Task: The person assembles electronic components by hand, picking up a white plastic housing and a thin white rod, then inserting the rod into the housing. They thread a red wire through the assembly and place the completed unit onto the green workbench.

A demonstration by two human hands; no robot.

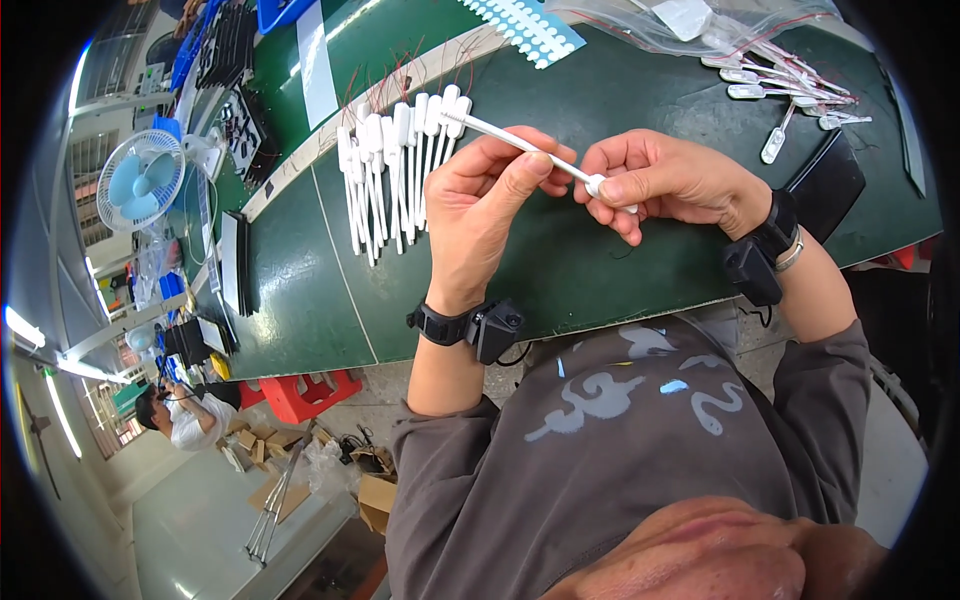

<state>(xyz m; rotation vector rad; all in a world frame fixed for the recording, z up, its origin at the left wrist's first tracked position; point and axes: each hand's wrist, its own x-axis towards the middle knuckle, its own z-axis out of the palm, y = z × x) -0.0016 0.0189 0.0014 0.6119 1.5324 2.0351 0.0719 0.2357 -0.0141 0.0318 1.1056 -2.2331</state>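
Pinching a thin white stick (571,170) between thumb and bent forefinger, the left hand (488,190) grips it near its middle, the other fingers curled in behind. The right hand (665,185) has its thumb and forefinger pressed together around the stick's lower right end, by a small round collar, while its remaining fingers hang loosely bent below. The stick lies near the centre of the frame, slanting from upper left down to lower right, above a green table (300,295). Its upper left tip overlaps the heads of a row of red-wired white sticks (403,125) left of centre; whether it touches them cannot be told. Each wrist wears a black strapped device (497,332). At the upper right sits a clear plastic bag (640,38) with white pieces showing through it, though whether all are inside is unclear; more small white pieces (745,91) spill out just below. Beside the bag is a pale blue sheet (530,32) with white dots. A flat black object (828,185) lies beyond the right wrist. At the top left, only part of a blue bin (284,12) shows, its contents unreadable. A blue fan (140,180) stands at the far left, and an open cardboard box (377,500) sits at the lower left.
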